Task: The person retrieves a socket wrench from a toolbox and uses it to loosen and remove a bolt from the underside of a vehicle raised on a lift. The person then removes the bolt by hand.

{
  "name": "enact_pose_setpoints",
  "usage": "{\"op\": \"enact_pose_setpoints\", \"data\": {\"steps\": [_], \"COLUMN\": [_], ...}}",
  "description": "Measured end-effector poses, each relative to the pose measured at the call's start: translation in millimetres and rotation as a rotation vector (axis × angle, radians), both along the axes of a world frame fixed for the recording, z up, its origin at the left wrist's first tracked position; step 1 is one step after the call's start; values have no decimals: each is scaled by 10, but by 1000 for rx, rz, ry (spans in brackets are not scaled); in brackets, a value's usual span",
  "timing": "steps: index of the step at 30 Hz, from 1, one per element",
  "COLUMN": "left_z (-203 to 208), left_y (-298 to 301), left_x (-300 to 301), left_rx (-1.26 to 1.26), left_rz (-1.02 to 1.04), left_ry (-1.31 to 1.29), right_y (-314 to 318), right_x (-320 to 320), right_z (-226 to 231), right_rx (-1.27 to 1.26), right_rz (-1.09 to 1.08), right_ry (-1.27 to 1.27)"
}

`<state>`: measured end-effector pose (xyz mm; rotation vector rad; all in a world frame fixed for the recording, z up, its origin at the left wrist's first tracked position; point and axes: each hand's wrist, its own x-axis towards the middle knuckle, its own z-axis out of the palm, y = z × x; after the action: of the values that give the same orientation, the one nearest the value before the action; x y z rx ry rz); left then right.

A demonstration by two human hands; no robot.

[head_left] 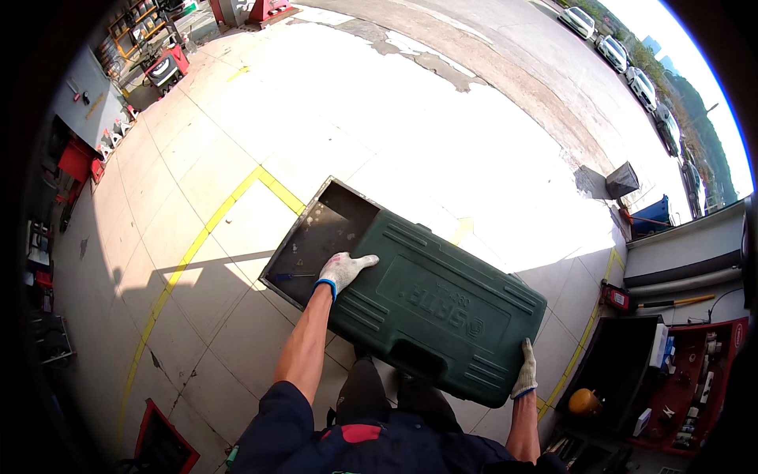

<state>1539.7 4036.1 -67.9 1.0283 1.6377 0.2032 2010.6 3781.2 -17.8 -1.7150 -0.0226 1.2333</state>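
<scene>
A closed dark green plastic tool case lies slantwise in front of me, its recessed handle side towards my body. My left hand, in a white knit glove with a blue cuff, grips the left end, thumb on top. At the right end my right hand, gloved in white too, closes on the edge; its fingers are partly hidden. The case covers much of a dark metal tray, whose left part shows. A small screwdriver with a blue handle lies in that tray.
Yellow lines mark the tiled floor. At the right stand a red tool drawer with several small parts, and a black bin farther off. A red-edged panel sits at lower left, red equipment along the left wall.
</scene>
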Motion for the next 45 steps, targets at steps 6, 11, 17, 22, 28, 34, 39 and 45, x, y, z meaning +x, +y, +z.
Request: {"op": "enact_pose_setpoints", "data": {"steps": [6,11,17,22,28,34,39,45], "left_z": [1040,1069,809,597,431,323,319,220], "left_y": [-716,-1811,-3125,-3519,-3791,-3995,-4022,-4183], "left_x": [245,555,1308,1922,2123,2509,2682,3040], "left_rx": [74,120,102,78,140,297,230,240], "left_rz": [158,596,1115,1249,1171,1208,1288,1256], "left_ry": [146,54,39,16,-186,-788,-819,-861], "right_y": [405,1339,2310,2840,2924,1526,999,1241], "right_x": [599,951,860,737,627,1354,990,1321], "right_z": [551,432,117,-271,-64,-524,-785,-948], "right_rx": [-36,32,-101,42,121,273,227,311], "right_rz": [165,547,1129,1446,1499,536,508,491], "right_ry": [-18,62,98,-43,-564,-416,316,464]}}
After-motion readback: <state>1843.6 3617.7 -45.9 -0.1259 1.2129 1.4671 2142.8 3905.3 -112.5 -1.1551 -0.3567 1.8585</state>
